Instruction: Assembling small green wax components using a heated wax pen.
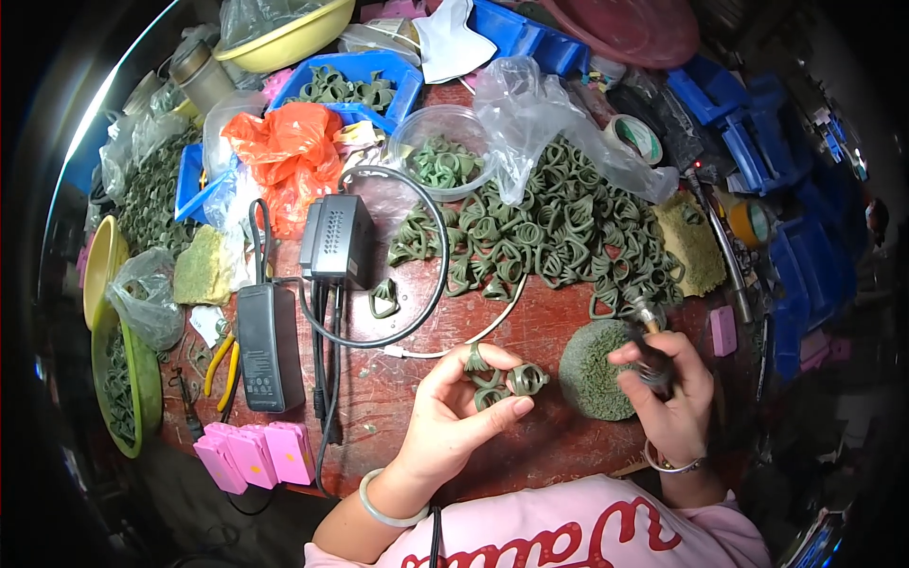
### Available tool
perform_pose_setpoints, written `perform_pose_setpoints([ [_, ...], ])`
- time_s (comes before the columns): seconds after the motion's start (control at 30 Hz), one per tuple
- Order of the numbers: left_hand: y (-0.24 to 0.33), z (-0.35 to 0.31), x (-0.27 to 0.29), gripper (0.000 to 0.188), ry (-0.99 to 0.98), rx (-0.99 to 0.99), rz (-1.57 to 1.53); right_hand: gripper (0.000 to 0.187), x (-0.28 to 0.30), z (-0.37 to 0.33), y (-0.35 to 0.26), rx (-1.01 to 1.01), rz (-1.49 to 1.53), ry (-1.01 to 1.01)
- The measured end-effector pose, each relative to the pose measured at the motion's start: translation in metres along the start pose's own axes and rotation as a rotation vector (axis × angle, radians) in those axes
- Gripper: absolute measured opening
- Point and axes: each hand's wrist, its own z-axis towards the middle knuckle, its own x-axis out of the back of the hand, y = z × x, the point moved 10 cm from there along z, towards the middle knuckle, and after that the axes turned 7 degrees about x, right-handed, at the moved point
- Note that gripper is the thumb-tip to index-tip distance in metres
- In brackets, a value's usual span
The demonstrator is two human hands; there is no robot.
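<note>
My left hand (454,402) is closed on several dark green rings (488,390), which look like wax. One ring (527,380) sits at the tips of my thumb and finger. My right hand (677,402) grips a dark-handled tool with a metal shaft (651,364), whose exact kind I cannot make out; its metal end points away from me toward the rings. Under and beside that hand lies a round green textured pad (595,371). Beyond both hands spreads a big heap of similar green rings (559,227). A single ring (383,298) lies apart, left of the heap.
Left of my hands are a black power adapter (268,350), a black box (338,237) with looping cables, yellow-handled pliers (222,365) and pink blocks (254,456). A blue tray (407,80), a clear round tub (405,142) and an orange-red bag (284,151) stand farther back. Blue bins (805,251) line the right.
</note>
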Motion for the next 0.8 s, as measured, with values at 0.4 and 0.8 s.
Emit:
perform_pose_setpoints([
  [0.4, -0.004, 0.004, 0.014, 0.036, 0.165, -0.001, -0.089, 0.027, -0.008, -0.014, -0.009, 0.260, -0.369, -0.151],
  [0.8, -0.005, 0.002, 0.018, 0.037, 0.173, 0.001, -0.102, 0.028, -0.012, -0.015, -0.008, 0.260, -0.402, -0.173],
])
